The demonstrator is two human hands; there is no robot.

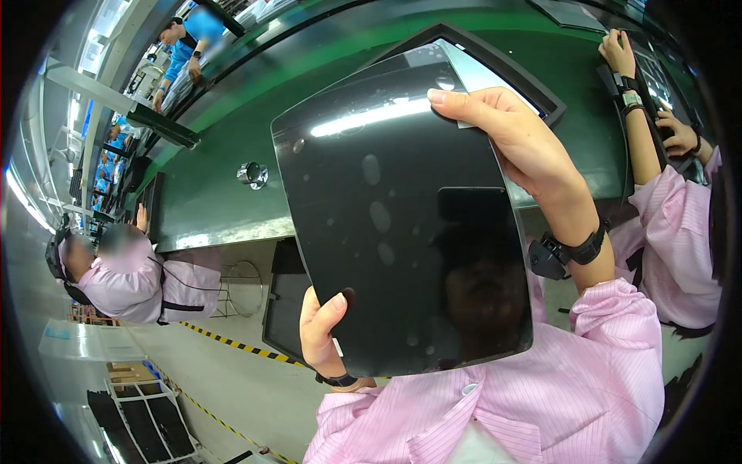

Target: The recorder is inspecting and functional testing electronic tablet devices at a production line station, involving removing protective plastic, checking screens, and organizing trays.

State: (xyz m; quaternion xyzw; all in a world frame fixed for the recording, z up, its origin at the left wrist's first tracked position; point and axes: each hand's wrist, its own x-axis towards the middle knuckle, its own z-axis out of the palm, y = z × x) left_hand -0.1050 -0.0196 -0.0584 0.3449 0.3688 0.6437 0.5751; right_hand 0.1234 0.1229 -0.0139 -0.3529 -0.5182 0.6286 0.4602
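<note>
I hold a glossy black panel [371, 263], a flat sheet with rounded corners, tilted up in front of my chest. Its surface bears pale oval smudges, small spots and a bright reflection of a lamp. My left hand [318, 329] grips the lower left edge, thumb on the face and most fingers hidden behind. At the upper right edge my right hand [506, 127] is closed on the same panel, thumb across the front. Small white tabs show beside both thumbs. Partly covered by the panel, a black-framed tray or screen [553, 108] with a pale surface lies on the green bench [216, 209].
A small shiny round metal piece [253, 175] sits on the bench at left. Co-workers stand at the left and far side; another person's arms [638, 131] work close by at right. Below the bench are a dark panel [282, 301] and yellow-black floor tape [239, 344].
</note>
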